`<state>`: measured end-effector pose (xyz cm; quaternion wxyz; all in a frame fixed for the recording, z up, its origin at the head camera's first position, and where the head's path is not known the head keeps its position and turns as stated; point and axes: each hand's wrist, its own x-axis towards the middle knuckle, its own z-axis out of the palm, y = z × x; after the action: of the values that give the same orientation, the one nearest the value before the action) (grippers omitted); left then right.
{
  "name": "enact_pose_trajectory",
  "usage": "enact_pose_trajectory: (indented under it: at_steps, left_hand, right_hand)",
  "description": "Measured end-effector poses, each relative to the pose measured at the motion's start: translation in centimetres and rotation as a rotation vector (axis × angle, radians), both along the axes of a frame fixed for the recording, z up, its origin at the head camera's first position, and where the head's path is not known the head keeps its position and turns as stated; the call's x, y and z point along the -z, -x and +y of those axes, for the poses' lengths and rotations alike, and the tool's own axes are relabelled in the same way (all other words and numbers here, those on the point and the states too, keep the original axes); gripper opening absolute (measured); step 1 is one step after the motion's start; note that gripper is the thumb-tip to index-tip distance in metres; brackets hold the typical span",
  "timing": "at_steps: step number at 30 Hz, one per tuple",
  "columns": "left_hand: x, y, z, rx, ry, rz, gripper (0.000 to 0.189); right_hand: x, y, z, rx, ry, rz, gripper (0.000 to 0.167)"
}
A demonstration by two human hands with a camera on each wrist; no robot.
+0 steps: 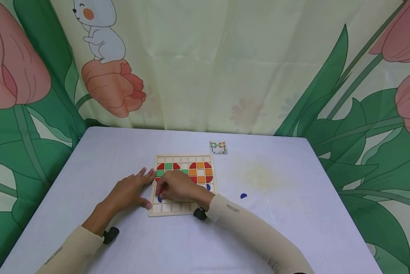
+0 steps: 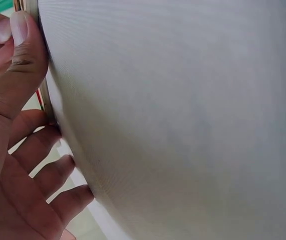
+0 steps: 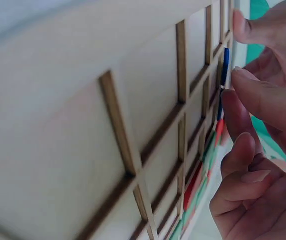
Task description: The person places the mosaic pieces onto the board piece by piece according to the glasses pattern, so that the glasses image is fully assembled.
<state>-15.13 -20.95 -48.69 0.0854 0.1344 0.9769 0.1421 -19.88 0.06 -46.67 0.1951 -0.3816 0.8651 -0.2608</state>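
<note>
A wooden grid board [image 1: 172, 214] lies on the table, with red, green and orange pieces set in its upper rows. My left hand [image 1: 127, 194] rests at the board's left side, fingers spread and thumb touching the edge. Over the lower left cells, my right hand [image 1: 179, 185] has thumb and forefinger close together on a blue piece [image 3: 220, 109], mostly hidden by the fingertips. Just below them sits another blue piece [image 1: 159, 199] in a cell. One more blue piece [image 1: 208, 187] lies near the board's right edge. The right hand and forearm hide the middle cells.
A loose blue half-circle [image 1: 243, 195] lies on the white tablecloth right of the board. Behind the board is a small pattern card [image 1: 218, 147] with a coloured design. A printed curtain [image 1: 198, 76] hangs beyond the table's far edge.
</note>
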Motion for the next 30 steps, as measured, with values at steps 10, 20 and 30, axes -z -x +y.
enact_pose_trajectory:
  at_steps: [10, 20, 30]
  left_hand:
    - [0.0, -0.1, 0.3, -0.027, 0.003, -0.007, 0.118]
    - [0.1, -0.2, 0.5, -0.049, 0.002, -0.003, 0.119]
    - [0.2, -0.2, 0.5, -0.042, 0.007, 0.0, 0.12]
  right_hand:
    - [-1.1, -0.2, 3.5, 0.068, 0.097, 0.006, 0.01]
    - [-1.4, -0.7, 8.6, 0.168, 0.164, -0.005, 0.011]
    - [-1.7, -1.5, 13.6, 0.335, 0.163, -0.015, 0.014]
